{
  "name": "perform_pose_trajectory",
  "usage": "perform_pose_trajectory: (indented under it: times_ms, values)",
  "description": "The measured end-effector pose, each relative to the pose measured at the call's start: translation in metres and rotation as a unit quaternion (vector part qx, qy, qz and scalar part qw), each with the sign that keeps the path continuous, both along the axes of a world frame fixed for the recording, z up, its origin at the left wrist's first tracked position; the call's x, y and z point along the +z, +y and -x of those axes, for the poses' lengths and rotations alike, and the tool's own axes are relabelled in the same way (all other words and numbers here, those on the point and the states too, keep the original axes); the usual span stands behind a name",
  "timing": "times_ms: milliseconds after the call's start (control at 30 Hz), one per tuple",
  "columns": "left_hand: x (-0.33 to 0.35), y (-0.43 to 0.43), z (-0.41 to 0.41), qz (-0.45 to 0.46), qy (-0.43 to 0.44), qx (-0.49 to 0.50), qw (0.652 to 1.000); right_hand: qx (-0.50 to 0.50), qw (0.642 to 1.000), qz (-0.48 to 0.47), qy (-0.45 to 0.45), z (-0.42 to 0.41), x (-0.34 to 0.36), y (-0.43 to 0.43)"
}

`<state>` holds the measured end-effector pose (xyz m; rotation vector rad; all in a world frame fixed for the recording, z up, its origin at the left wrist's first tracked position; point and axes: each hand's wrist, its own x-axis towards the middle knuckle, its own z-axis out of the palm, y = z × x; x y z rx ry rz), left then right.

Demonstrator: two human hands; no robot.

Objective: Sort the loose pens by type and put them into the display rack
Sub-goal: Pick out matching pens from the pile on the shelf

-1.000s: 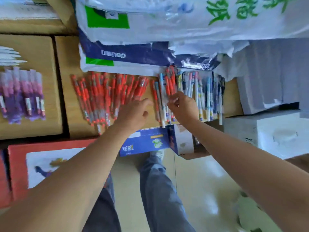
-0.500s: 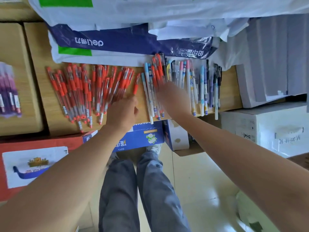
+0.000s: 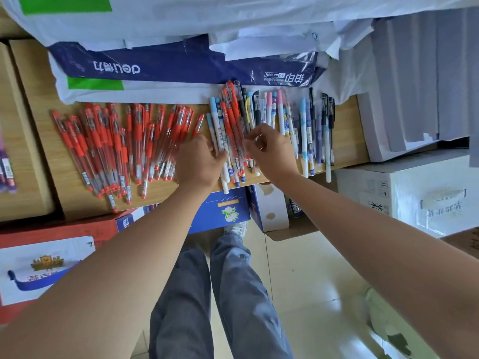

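Note:
A heap of red gel pens [image 3: 116,146] lies on the left of a wooden board [image 3: 347,141]. A mixed row of blue, pink, white and dark pens [image 3: 300,125] lies on its right. A few more red pens [image 3: 233,120] lie slanted among light blue pens [image 3: 216,125] between my hands. My left hand [image 3: 197,161] rests at the left edge of this small group, its fingertips and thumb touching a light blue pen. My right hand [image 3: 272,154] has its fingers curled and pinches the pens at the group's right side; which pen it holds is hidden.
Wrapped blue and white paper reams [image 3: 155,66] lie along the board's far edge. White boxes [image 3: 414,198] stand to the right, a blue box [image 3: 223,208] and a red box [image 3: 51,234] below the board. Purple pens [image 3: 5,167] lie far left.
My left hand slid right from the red heap to the light blue pens. My right hand pulled back a little and curled its fingers on the pens. The view shifted left.

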<state>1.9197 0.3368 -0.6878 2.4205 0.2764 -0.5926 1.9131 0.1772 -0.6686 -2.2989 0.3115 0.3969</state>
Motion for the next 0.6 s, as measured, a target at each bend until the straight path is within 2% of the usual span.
perform_pose_trajectory:
  times_ms: [267, 600]
  values:
    - [0.008, -0.005, -0.009, -0.025, 0.048, 0.0, 0.999, 0.003, 1.0, -0.014, -0.001, -0.005, 0.0, -0.003]
    - [0.004, -0.002, -0.004, -0.014, 0.047, 0.007, 0.999, 0.021, 0.999, -0.029, 0.005, -0.005, 0.0, -0.001]
